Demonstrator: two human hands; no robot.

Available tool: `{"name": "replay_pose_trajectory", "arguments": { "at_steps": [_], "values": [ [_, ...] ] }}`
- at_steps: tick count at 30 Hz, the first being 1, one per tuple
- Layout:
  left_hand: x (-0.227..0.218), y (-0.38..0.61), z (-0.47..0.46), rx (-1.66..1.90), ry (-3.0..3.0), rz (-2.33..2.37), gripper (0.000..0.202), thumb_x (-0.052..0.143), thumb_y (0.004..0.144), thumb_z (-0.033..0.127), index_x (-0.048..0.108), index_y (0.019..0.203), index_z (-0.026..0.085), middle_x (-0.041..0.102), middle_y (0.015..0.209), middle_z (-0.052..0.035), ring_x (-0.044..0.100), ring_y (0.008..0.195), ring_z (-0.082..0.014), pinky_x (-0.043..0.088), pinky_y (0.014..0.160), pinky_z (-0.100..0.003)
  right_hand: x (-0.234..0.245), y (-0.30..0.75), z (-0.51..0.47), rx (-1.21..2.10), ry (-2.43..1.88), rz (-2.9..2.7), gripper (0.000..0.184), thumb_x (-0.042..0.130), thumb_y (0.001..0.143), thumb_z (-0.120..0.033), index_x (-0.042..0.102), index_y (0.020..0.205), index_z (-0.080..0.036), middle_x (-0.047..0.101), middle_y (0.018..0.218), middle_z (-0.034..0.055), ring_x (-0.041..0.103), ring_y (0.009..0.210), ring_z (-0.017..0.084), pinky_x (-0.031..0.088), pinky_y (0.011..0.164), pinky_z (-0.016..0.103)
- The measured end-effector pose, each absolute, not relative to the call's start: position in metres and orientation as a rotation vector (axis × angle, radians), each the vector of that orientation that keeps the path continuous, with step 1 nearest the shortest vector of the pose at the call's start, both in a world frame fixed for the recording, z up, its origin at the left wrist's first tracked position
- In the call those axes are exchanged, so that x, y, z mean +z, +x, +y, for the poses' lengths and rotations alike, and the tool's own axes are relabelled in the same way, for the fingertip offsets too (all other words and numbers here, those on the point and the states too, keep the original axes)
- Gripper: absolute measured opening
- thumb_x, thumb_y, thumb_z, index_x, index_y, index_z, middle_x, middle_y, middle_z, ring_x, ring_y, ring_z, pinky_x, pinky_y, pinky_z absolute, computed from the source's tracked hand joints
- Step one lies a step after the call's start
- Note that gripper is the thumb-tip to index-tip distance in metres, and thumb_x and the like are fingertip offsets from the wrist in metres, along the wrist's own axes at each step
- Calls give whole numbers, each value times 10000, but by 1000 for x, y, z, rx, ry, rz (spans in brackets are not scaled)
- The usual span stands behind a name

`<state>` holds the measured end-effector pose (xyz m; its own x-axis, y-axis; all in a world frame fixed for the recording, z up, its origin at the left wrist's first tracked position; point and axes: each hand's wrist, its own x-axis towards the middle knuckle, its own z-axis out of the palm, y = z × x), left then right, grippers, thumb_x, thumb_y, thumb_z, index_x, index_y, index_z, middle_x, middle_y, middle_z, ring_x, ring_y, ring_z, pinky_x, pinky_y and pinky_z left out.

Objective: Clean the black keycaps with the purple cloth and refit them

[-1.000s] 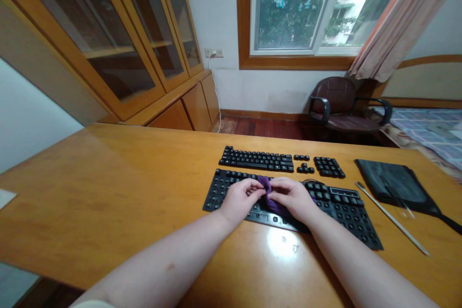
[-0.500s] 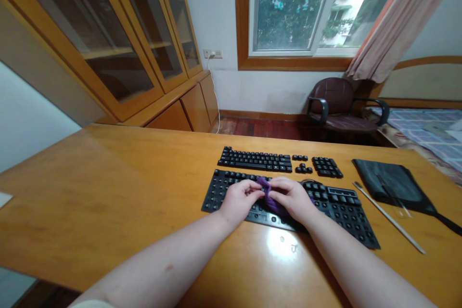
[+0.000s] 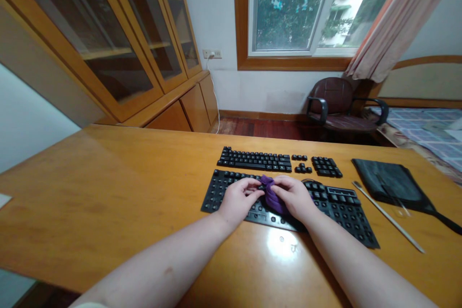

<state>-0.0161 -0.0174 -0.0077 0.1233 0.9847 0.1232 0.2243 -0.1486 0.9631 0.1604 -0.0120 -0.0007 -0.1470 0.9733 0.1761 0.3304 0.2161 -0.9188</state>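
Note:
A bunched purple cloth (image 3: 276, 200) rests on the black keyboard (image 3: 352, 219), which lies with many of its keycaps off. My right hand (image 3: 294, 197) grips the cloth from the right, thumb and fingers pressed into its folds. On the cloth's left side, my left hand (image 3: 238, 199) has curled fingers and thumb meeting its edge in a pinch. Both hands hover over the keyboard's middle and cover part of it. Behind it, loose black keycaps (image 3: 254, 160) stand grouped in keyboard order, with the number pad keycaps (image 3: 326, 166) at their right.
On the right of the wooden desk (image 3: 119, 192) lie a thin light-coloured stick (image 3: 390, 218), a black flat pouch (image 3: 391, 183) and a slim tool (image 3: 395, 195) on it. Beyond the desk stand an armchair (image 3: 332, 98), a bed (image 3: 426, 127) and glass-doored cabinets (image 3: 173, 86).
The purple cloth bulges up more between my hands, showing more of its folds. My right fingers have shifted slightly on it; my left hand is almost still.

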Motion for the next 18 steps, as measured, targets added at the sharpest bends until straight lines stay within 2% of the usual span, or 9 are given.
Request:
{"name": "replay_pose_trajectory", "arguments": {
  "at_steps": [6,10,15,18],
  "values": [
    [-2,-20,-15,1216,1789,1119,186,618,753,152,713,902,210,658,927,-55,612,911,-174,494,889,-351,-3,161,-10,962,-1171,-1720,140,616,738,-245,721,819,-199,703,851,61,632,806,200,477,791,330],
    [-7,-19,-15,1191,1610,1085,238,620,751,153,677,980,179,646,943,-68,631,861,-166,531,829,-338,-6,159,-11,904,-1160,-1729,102,633,726,-242,720,764,-204,693,781,51,628,737,185,491,730,313],
    [-9,-17,-14,1178,1521,1058,227,724,648,183,683,868,143,629,901,-71,645,790,-169,561,757,-316,-7,159,-12,879,-1178,-1674,73,641,708,-236,700,691,-198,681,738,49,623,709,187,493,696,309],
    [-8,-19,-14,1194,1598,1079,205,714,665,189,703,868,168,637,903,-70,639,823,-178,559,761,-322,-5,160,-11,891,-1180,-1664,77,633,708,-230,697,685,-196,684,739,52,624,715,189,491,711,317]
  ]
}}
